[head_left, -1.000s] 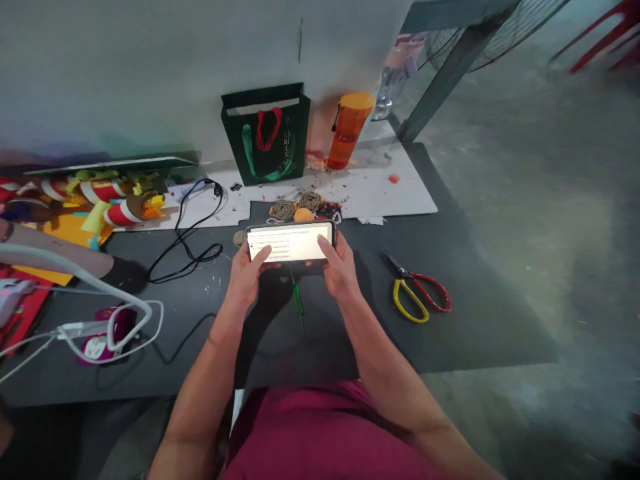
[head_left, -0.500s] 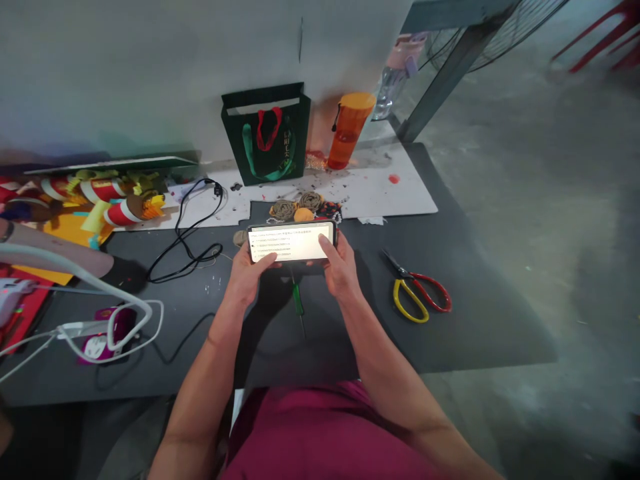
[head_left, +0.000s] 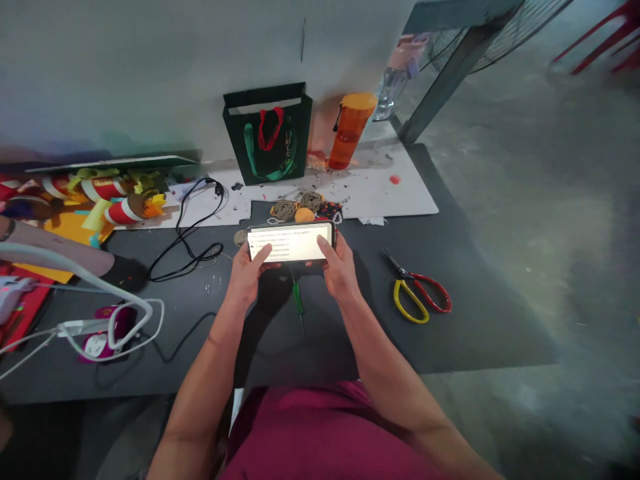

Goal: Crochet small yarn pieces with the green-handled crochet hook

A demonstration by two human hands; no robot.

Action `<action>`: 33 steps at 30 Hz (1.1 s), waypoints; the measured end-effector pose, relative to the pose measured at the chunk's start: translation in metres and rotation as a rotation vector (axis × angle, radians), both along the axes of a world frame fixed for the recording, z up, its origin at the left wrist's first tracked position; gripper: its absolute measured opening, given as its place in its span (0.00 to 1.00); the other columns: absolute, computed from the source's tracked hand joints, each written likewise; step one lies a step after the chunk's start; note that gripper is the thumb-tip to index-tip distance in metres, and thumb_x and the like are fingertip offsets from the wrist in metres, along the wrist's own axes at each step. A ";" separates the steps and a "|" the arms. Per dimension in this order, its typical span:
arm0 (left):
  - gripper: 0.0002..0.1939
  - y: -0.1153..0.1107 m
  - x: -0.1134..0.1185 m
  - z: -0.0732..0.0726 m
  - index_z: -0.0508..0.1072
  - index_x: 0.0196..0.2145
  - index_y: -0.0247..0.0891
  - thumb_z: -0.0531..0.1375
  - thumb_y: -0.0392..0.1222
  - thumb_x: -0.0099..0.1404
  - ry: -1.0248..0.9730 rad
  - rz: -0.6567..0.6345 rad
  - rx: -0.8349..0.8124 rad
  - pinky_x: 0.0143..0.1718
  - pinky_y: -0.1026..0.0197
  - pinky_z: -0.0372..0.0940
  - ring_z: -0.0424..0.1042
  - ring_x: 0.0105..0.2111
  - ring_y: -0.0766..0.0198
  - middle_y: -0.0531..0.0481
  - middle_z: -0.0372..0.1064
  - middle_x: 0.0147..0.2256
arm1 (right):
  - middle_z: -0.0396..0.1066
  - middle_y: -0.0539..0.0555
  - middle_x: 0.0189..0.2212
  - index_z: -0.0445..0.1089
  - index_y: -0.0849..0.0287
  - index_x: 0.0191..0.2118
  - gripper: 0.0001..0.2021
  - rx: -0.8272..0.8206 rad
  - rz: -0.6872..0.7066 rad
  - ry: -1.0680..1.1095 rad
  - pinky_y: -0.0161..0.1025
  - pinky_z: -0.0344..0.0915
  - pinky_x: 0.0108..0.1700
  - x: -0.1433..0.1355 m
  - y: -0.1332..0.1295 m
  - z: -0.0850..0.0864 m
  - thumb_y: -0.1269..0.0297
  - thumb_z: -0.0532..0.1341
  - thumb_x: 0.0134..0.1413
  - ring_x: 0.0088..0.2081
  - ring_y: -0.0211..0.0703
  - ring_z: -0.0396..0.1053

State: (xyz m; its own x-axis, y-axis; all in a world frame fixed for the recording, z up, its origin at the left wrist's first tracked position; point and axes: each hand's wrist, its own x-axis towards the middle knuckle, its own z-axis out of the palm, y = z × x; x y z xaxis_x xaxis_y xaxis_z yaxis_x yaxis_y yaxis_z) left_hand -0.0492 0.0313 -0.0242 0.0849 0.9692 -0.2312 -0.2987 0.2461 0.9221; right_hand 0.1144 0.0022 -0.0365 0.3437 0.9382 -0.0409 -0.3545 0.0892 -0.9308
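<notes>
A smartphone [head_left: 295,241] is held sideways above the dark table, its bright screen showing lines of text and numbers. My left hand [head_left: 246,272] grips its left end, with the thumb over the lower left of the screen. Around the right end my right hand [head_left: 340,265] is closed, its thumb resting over the screen's right part. The other fingers are mostly hidden behind the phone. Beneath it, on the table, lies a thin tool with a green handle [head_left: 298,300]. Just beyond the phone sit several rolled cord pieces [head_left: 284,210] and a round orange piece [head_left: 304,215].
Scissors [head_left: 419,293] with one yellow and one red handle lie to the right. A dark green paper bag [head_left: 270,137] and an orange bottle [head_left: 351,130] stand at the back. Black cable [head_left: 187,247], white cables [head_left: 145,313] and colourful crafted figures [head_left: 123,212] occupy the left.
My left thumb has moved up and slightly left on the phone's screen. Both hands still hold the phone in nearly the same place.
</notes>
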 end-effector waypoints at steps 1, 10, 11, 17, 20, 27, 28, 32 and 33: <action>0.22 0.000 0.000 0.000 0.75 0.40 0.37 0.72 0.46 0.48 0.005 -0.003 0.003 0.31 0.58 0.73 0.77 0.41 0.51 0.43 0.78 0.42 | 0.76 0.56 0.42 0.70 0.54 0.45 0.21 0.001 0.000 -0.002 0.43 0.75 0.30 0.000 0.000 0.000 0.48 0.67 0.49 0.41 0.52 0.74; 0.23 -0.002 0.001 0.001 0.74 0.39 0.37 0.73 0.43 0.44 0.057 0.047 -0.014 0.30 0.59 0.73 0.77 0.40 0.52 0.43 0.78 0.42 | 0.76 0.57 0.44 0.70 0.54 0.43 0.20 0.005 0.010 -0.011 0.45 0.76 0.31 -0.002 0.000 -0.001 0.48 0.67 0.49 0.43 0.55 0.74; 0.23 -0.002 0.001 0.001 0.74 0.39 0.36 0.73 0.43 0.44 0.057 0.057 -0.016 0.30 0.60 0.72 0.77 0.39 0.53 0.43 0.78 0.41 | 0.76 0.57 0.43 0.70 0.53 0.43 0.19 0.005 0.012 -0.013 0.46 0.76 0.31 -0.002 0.000 -0.001 0.47 0.67 0.49 0.44 0.55 0.74; 0.22 -0.002 0.002 0.002 0.75 0.38 0.36 0.72 0.46 0.46 0.030 0.081 -0.033 0.25 0.62 0.70 0.77 0.34 0.56 0.44 0.78 0.38 | 0.76 0.57 0.41 0.69 0.53 0.41 0.20 -0.009 0.014 -0.014 0.43 0.74 0.27 -0.003 0.000 -0.002 0.47 0.68 0.47 0.41 0.53 0.74; 0.22 -0.001 0.002 0.003 0.75 0.39 0.36 0.72 0.47 0.47 0.024 0.068 -0.035 0.26 0.61 0.71 0.77 0.35 0.55 0.44 0.78 0.39 | 0.76 0.56 0.40 0.70 0.52 0.41 0.19 -0.010 0.011 -0.012 0.42 0.74 0.26 -0.003 0.000 -0.001 0.48 0.68 0.48 0.40 0.52 0.74; 0.22 -0.002 0.001 0.003 0.75 0.39 0.36 0.72 0.42 0.45 0.020 0.036 -0.027 0.29 0.60 0.72 0.77 0.39 0.53 0.43 0.78 0.41 | 0.76 0.56 0.40 0.70 0.54 0.43 0.20 -0.018 0.000 -0.023 0.41 0.74 0.28 -0.002 -0.001 0.001 0.48 0.67 0.48 0.38 0.49 0.73; 0.22 -0.002 0.001 0.003 0.75 0.39 0.36 0.72 0.42 0.45 0.020 0.036 -0.027 0.29 0.60 0.72 0.77 0.39 0.53 0.43 0.78 0.41 | 0.76 0.56 0.40 0.70 0.54 0.43 0.20 -0.018 0.002 -0.022 0.41 0.74 0.28 -0.002 -0.001 0.001 0.47 0.67 0.48 0.39 0.50 0.74; 0.23 -0.002 0.001 0.003 0.75 0.39 0.36 0.73 0.42 0.44 0.024 0.050 -0.034 0.29 0.60 0.72 0.78 0.39 0.54 0.44 0.78 0.41 | 0.76 0.56 0.41 0.70 0.54 0.42 0.19 -0.007 0.008 -0.029 0.43 0.75 0.30 -0.002 -0.002 0.000 0.48 0.67 0.49 0.40 0.51 0.74; 0.23 -0.002 0.001 0.003 0.75 0.38 0.36 0.73 0.42 0.44 0.026 0.056 -0.035 0.29 0.61 0.72 0.78 0.38 0.54 0.44 0.78 0.40 | 0.76 0.56 0.40 0.70 0.54 0.42 0.18 -0.003 0.006 -0.032 0.43 0.75 0.30 -0.003 -0.002 -0.001 0.48 0.67 0.49 0.40 0.51 0.74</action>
